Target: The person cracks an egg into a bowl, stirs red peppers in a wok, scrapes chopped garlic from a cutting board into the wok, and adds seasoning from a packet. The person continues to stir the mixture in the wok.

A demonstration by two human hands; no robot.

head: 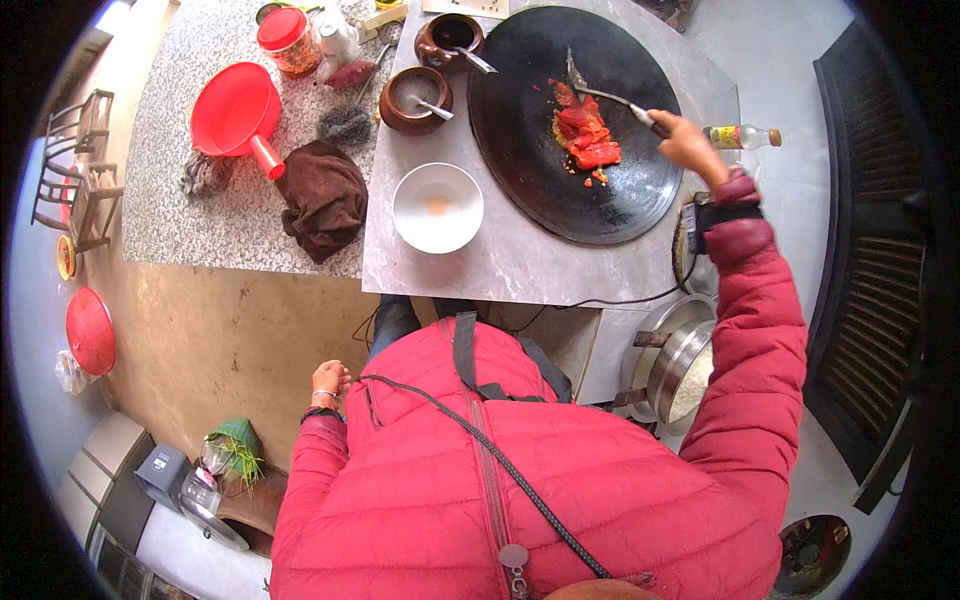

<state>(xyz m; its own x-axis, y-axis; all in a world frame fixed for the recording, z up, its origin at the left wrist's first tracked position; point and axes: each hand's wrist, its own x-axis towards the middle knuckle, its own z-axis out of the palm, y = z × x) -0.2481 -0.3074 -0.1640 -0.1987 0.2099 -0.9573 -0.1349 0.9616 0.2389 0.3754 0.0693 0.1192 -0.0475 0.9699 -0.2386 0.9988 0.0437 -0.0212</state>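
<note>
My right hand [688,144] grips the dark handle of a metal spatula [616,97]. The spatula's blade rests in a large black wok [517,105] set into the counter, at the far end of a heap of red peppers [583,133]. Small yellow-orange bits cling around the heap. Low on the other side, my left hand [331,379] hangs beside the red jacket, fingers curled and nothing visible in them. On the counter left of the wok sits a white bowl [438,234] with a little orange residue at its bottom.
Two brown pots [415,126] with spoons stand left of the wok. A red plastic ladle [234,112] and a brown cloth [326,199] lie on the speckled counter [172,217]. Beyond my right arm are a glass bottle [742,137] and a metal pot of rice [686,375].
</note>
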